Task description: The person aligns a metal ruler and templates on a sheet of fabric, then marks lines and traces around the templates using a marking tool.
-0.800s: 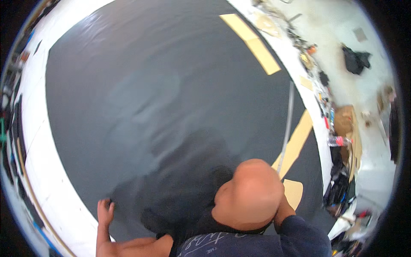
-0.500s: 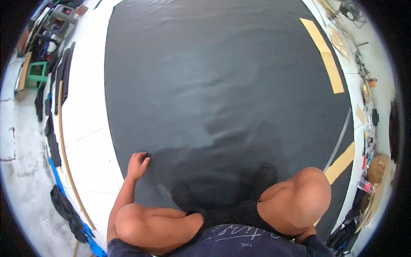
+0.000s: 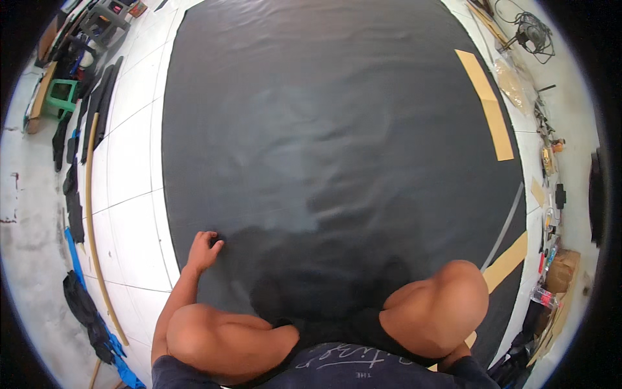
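You're squatting at the 6 o'clock edge of a big black sheet (image 3: pixel 337 129) spread flat over the white tiled floor (image 3: pixel 129 168); it fills most of the view from 12 down to your knees. By my read the sheet is already laid out and mostly smooth, only shallow ripples near the middle and toward 6. What's left looks like work along the near-left edge, around 8 o'clock, where your hand is.

Your left hand (image 3: pixel 202 250) sits at 8 o'clock on the sheet, just inside its edge. Fingers (image 3: pixel 214 242) curled in, tips pressed on or pinching the black material; can't tell if a fold is actually gripped. Nothing else in that hand.

Right hand: not visible, hidden behind your right knee at 5 o'clock, so I can't tell its state.

Around: tan tape strips (image 3: pixel 487 104) on the sheet at 2 and at 4, a thin grey strip (image 3: pixel 508 223) at 4, a long wooden strip (image 3: pixel 91 214) on the floor at 9, a green stool (image 3: pixel 61 96) at 10, tangled cables (image 3: pixel 532 31) at 1.
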The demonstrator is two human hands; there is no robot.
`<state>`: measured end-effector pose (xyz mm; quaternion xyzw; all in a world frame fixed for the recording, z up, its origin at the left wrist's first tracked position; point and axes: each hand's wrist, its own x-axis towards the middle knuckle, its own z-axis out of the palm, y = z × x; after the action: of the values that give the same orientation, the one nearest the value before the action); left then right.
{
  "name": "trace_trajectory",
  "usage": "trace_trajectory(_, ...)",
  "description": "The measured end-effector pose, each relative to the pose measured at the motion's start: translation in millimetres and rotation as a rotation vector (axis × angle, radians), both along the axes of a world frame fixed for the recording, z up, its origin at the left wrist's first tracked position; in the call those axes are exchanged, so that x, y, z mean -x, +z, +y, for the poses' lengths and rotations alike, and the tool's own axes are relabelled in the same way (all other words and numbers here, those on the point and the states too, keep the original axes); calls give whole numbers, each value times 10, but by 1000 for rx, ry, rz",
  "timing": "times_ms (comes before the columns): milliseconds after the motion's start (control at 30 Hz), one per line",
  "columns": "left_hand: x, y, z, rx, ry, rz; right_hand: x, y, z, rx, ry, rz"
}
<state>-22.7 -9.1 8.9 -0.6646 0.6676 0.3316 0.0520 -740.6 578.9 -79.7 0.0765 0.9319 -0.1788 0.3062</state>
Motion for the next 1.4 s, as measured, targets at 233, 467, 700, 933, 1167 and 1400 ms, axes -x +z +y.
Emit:
trace_trajectory(233,-260,6,0,77,-45,-50,-213,-126,-46,36,24,4)
trace_trajectory(467,-385,47,-40,19,-192,-56,-362,-64,-4,-38,148,286)
trace_trajectory(700,-873,-83,-45,11,-97,-60,-474,417,-449,177,-154,361)
trace_trajectory(933,-629,-818,225,219,108,-112,113,932,-129,-106,69,852)
trace_trajectory(1167,-463,-260,222,236,216,-202,-595,1408,-2225,-17,175,784)
trace_trajectory(1400,-435,-103,381,270,302,-180,-1353,1046,-4488,429,1133,584)
